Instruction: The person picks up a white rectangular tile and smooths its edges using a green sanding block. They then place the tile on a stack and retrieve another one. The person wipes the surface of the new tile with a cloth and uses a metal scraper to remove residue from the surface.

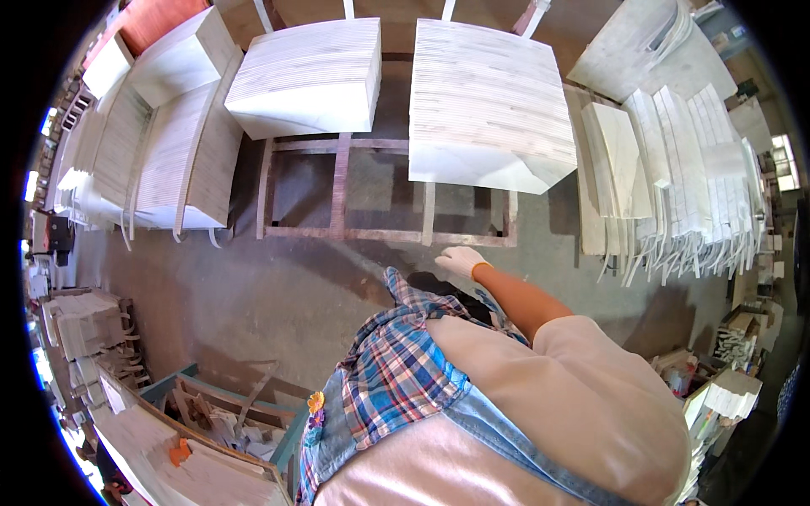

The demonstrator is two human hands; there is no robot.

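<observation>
My right hand (460, 261), in a white glove with an orange cuff, reaches forward over the floor close to the near rail of a reddish-brown frame (388, 236). The fingers look loosely extended with nothing visible in them, and the hand appears apart from the rail. Beyond it, a large block of white slabs (489, 93) stacked on edge rests across the frame. A second block of white slabs (308, 72) sits to its left, with a gap between the two. My left hand is out of view; a plaid cloth and my clothing fill that side.
More white slabs (181, 152) stand at the far left. On the right, upright slabs (675, 169) have strips hanging from their lower edges. A teal-edged bin (291, 434) of scraps stands at the lower left, and a laden bench (717, 401) at the lower right.
</observation>
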